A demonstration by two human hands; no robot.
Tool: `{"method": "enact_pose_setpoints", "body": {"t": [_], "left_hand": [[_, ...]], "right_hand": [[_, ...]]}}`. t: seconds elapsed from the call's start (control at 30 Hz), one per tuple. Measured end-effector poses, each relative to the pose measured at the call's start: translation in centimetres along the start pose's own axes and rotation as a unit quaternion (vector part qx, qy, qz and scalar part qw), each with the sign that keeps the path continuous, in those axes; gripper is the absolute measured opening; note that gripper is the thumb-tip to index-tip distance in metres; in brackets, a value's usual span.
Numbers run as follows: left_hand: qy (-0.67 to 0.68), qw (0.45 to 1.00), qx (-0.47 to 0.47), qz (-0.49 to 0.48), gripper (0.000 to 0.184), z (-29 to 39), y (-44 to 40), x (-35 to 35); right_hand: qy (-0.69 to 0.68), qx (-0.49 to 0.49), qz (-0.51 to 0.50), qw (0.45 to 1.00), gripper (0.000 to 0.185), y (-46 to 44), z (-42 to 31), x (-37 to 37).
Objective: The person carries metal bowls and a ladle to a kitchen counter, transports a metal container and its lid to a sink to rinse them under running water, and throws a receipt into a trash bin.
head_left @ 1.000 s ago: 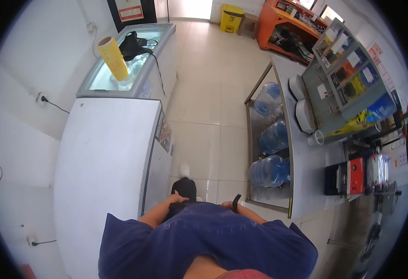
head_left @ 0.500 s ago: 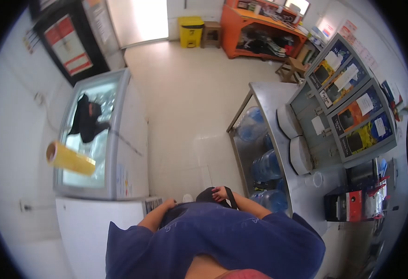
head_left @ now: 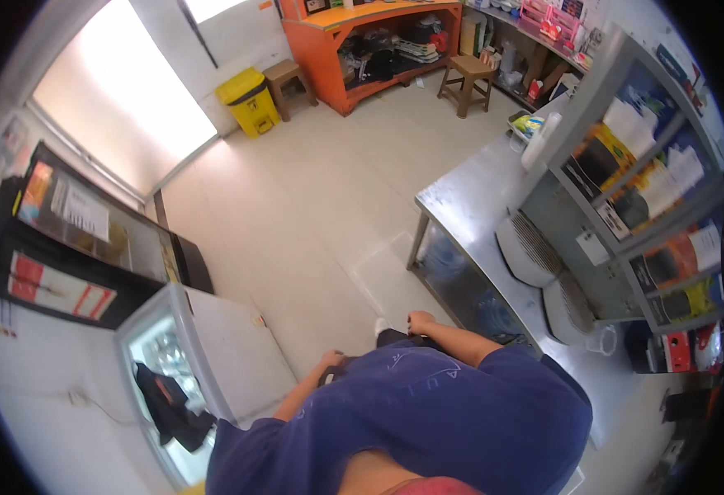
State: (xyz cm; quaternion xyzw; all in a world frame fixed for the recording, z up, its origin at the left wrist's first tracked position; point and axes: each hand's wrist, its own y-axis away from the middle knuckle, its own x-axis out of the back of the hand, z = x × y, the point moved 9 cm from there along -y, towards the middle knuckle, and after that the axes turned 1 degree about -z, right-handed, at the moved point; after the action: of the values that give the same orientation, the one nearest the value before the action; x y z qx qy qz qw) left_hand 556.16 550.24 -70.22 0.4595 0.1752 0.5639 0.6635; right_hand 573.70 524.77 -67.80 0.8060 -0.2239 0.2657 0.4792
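My left hand [head_left: 329,360] is low in front of my body, beside the white side of the chest freezer, its fingers curled in. Dark cloth or a strap [head_left: 329,376] shows right at that hand, but I cannot make out what it is. My right hand [head_left: 419,322] is held a little farther forward, near the metal table, with the fingers closed. Black material lies just below it; anything inside the fingers is hidden. A white shoe tip [head_left: 381,326] shows between the two hands.
A glass-top chest freezer [head_left: 238,346] with a black cloth [head_left: 168,408] on it stands left. Right is a steel table [head_left: 469,194] with dispensers and water bottles [head_left: 444,256] underneath. Farther off are a yellow bin [head_left: 250,103], wooden stools [head_left: 466,82] and an orange counter [head_left: 321,62].
My view has turned and moved forward, so the freezer shifts down left and the bin and counter shift left. The yellow roll has left view. My right hand's fingers have closed.
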Motion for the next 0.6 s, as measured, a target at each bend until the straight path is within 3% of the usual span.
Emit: {"method": "enact_pose_setpoints", "body": {"t": [0.03, 0.1, 0.13, 0.2, 0.3, 0.4, 0.5, 0.6], "left_hand": [[0.161, 0.984, 0.005, -0.072, 0.047, 3.0, -1.3, 1.2], [0.327, 0.936, 0.014, -0.127, 0.056, 9.8, -1.3, 4.3], [0.447, 0.875, 0.060, -0.178, 0.062, 10.7, -2.3, 5.1], [0.659, 0.686, 0.149, -0.271, 0.074, 13.3, -4.3, 5.7], [0.810, 0.501, 0.110, -0.284, 0.079, 14.5, -10.3, 9.9], [0.805, 0.540, 0.108, -0.219, 0.079, 16.3, -17.8, 17.0], [0.707, 0.678, 0.059, -0.194, 0.076, 22.4, -23.5, 25.4], [0.486, 0.865, 0.047, -0.118, 0.072, 27.1, -28.0, 33.0]], "right_hand": [[0.036, 0.005, -0.076, 0.996, 0.030, -1.7, -0.6, 0.6], [-0.142, -0.106, -0.161, 0.971, 0.033, -5.0, 0.0, 1.0], [-0.226, -0.163, -0.204, 0.939, 0.034, -6.4, 0.3, 0.3], [-0.267, -0.133, -0.210, 0.931, 0.033, -10.0, -1.0, 2.4], [-0.317, -0.106, -0.214, 0.918, 0.031, -16.0, -5.6, 8.0], [-0.324, -0.074, -0.203, 0.921, 0.029, -23.0, -9.3, 13.7], [-0.342, -0.073, -0.198, 0.916, 0.026, -29.2, -11.4, 18.9], [-0.330, -0.052, -0.152, 0.930, 0.027, -36.4, -11.3, 22.6]]}}
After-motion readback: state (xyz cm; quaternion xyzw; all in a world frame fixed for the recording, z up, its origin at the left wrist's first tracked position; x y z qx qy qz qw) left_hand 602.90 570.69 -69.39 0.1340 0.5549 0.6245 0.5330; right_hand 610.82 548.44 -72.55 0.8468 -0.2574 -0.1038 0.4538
